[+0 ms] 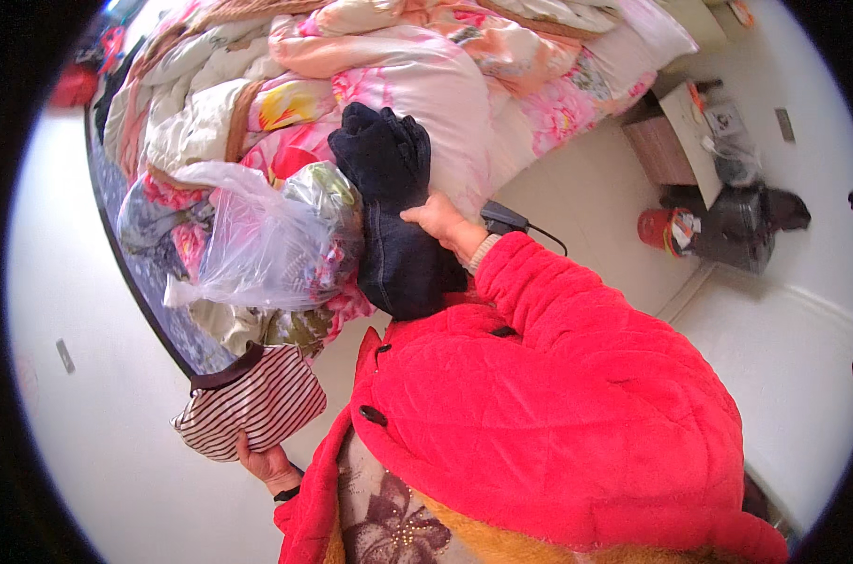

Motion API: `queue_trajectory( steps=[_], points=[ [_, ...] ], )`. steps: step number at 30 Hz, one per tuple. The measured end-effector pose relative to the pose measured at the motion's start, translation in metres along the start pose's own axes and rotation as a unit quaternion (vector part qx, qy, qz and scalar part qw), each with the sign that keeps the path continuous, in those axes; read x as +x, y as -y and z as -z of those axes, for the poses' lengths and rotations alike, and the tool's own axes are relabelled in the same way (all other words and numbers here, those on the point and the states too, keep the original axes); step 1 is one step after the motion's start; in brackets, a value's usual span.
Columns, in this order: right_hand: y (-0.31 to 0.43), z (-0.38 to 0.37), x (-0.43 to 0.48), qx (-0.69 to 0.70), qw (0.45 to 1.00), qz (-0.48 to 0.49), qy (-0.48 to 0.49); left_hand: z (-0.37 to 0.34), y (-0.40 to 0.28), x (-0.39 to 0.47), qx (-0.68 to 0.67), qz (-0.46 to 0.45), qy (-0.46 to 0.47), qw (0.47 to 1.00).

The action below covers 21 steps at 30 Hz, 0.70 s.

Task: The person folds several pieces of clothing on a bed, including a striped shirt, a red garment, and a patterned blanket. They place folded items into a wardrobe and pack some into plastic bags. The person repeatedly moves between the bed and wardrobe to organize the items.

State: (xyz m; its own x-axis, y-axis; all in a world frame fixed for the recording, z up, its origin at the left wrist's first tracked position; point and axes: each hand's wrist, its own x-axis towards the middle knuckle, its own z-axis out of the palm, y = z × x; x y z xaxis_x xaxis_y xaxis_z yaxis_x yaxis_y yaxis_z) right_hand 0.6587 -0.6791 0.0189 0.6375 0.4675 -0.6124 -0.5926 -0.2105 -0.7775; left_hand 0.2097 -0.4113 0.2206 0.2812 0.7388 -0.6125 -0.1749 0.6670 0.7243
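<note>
My left hand (pixel 268 465) grips the lower edge of a folded striped garment (pixel 253 405), white with dark stripes and a dark brown band, at the bed's near left corner. My right hand (pixel 444 222) holds folded dark denim trousers (pixel 398 233), its thumb on top and its other fingers hidden. The trousers rest partly on the bed and reach back to the front of my red coat. Just left of them, a clear plastic bag (pixel 271 243) with colourful cloth inside lies on the bedding.
Rumpled floral quilts (pixel 412 84) cover the bed. A dark box with a cord (pixel 504 217) is beside the bed, to the right of my right hand. Farther right are a small table (pixel 687 134), a red bucket (pixel 655 229) and a black case (pixel 736 229) by the wall.
</note>
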Motion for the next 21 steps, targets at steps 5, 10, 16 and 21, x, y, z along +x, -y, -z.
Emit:
queue_trajectory(
  steps=[5,10,16,21],
  points=[
    [0.031,0.007,-0.075,0.073,0.996,0.032,-0.032,0.016,0.004,0.045,0.012,0.053,0.048,0.997],
    [0.049,0.02,-0.142,0.205,0.971,0.098,-0.075,-0.006,-0.002,0.081,0.075,0.114,0.152,0.979],
    [0.054,0.02,-0.234,0.303,0.922,0.159,-0.182,-0.066,-0.04,0.1,0.154,0.416,0.238,0.864],
    [0.022,-0.02,-0.279,0.389,0.865,0.144,-0.282,-0.099,-0.041,0.129,0.271,0.328,0.27,0.864]
  ],
)
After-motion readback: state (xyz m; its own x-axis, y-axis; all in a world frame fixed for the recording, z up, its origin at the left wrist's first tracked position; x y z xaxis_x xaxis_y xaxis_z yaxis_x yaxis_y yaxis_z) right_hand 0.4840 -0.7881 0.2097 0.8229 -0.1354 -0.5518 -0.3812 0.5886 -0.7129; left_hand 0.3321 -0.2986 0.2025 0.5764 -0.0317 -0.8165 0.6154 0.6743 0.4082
